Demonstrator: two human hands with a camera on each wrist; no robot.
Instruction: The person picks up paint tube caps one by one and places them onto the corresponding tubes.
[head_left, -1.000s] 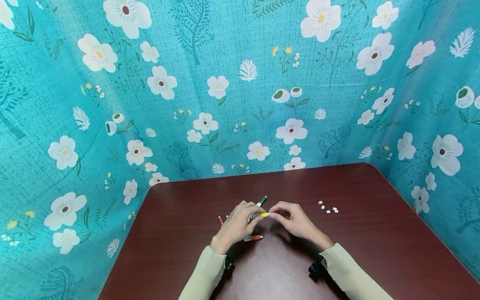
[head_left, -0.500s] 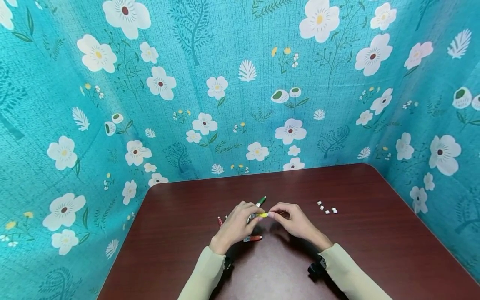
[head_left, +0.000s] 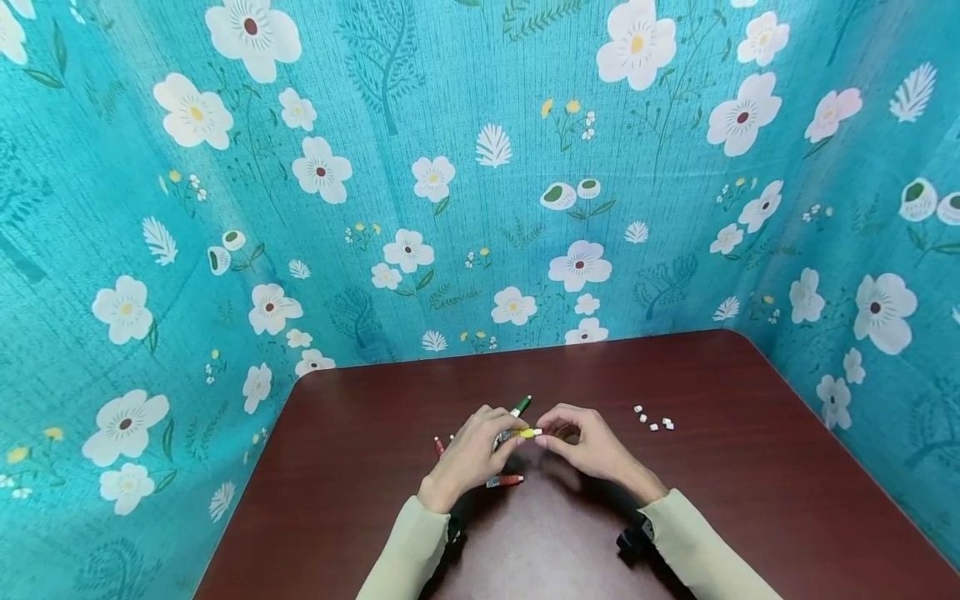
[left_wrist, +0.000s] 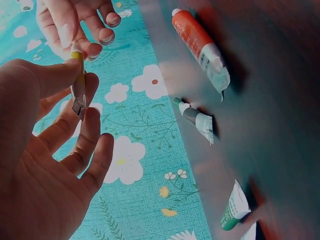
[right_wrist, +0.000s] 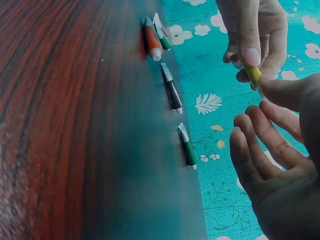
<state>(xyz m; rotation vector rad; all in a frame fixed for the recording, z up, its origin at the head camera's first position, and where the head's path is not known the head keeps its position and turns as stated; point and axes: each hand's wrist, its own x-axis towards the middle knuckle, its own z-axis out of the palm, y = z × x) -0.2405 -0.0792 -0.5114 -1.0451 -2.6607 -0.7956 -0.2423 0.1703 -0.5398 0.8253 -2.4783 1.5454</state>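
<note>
A small yellow paint tube (head_left: 526, 433) is held above the table between both hands. My left hand (head_left: 467, 454) pinches its body between thumb and fingers, the crimped end pointing back to the palm in the left wrist view. At the other end, my right hand (head_left: 588, 439) has thumb and index fingertip around the white cap (head_left: 537, 432), its other fingers loosely bent. An orange-red paint tube (left_wrist: 192, 32) lies on the table near my left hand. Beyond that hand lies a green tube (head_left: 523, 405).
A dark tube (right_wrist: 172, 95) and another red tube (head_left: 439, 446), partly behind my left hand, also lie on the brown table (head_left: 375, 517). Several small white caps (head_left: 654, 427) are scattered to the right. A blue flowered cloth (head_left: 480, 208) hangs around the table.
The fingertips of my right hand have loosened and shifted slightly, so more of the tube's white end shows. My left hand keeps its pinch on the yellow paint tube.
</note>
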